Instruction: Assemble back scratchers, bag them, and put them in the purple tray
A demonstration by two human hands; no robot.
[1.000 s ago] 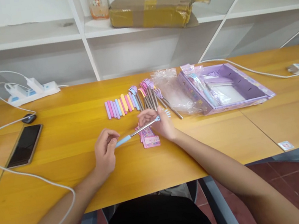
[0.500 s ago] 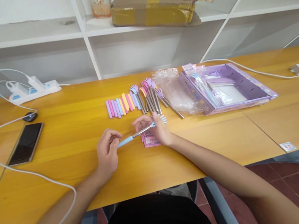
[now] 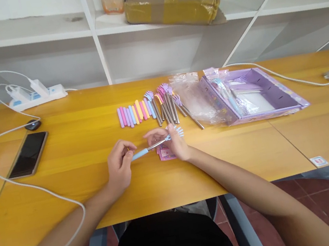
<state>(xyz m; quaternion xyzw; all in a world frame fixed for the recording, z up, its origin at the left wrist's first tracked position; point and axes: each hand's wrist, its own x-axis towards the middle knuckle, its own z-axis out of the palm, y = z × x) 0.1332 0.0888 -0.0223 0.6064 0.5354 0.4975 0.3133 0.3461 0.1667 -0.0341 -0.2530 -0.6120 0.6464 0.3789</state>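
A back scratcher (image 3: pixel 155 145) with a light blue handle, metal rod and blue hand-shaped head is held between my two hands above the table. My left hand (image 3: pixel 120 164) pinches the end of the blue handle. My right hand (image 3: pixel 178 144) grips the head end, its thumb over the base of the blue claw. Pink printed cards (image 3: pixel 166 153) lie partly hidden under the right hand. Just beyond are a row of pastel handle sleeves (image 3: pixel 136 113) and a bunch of metal rods (image 3: pixel 168 107) with coloured hand-shaped heads.
A purple box (image 3: pixel 284 97) with packaged pieces stands at the right, beside clear plastic bags (image 3: pixel 195 105). To the left lie a phone (image 3: pixel 29 155), a power strip (image 3: pixel 40 97) and a white cable (image 3: pixel 32 185) that crosses over my left forearm. A taped parcel (image 3: pixel 174 4) rests on the shelf.
The camera view has shifted slightly. Both hands keep the same hold on the back scratcher, with almost no visible movement.
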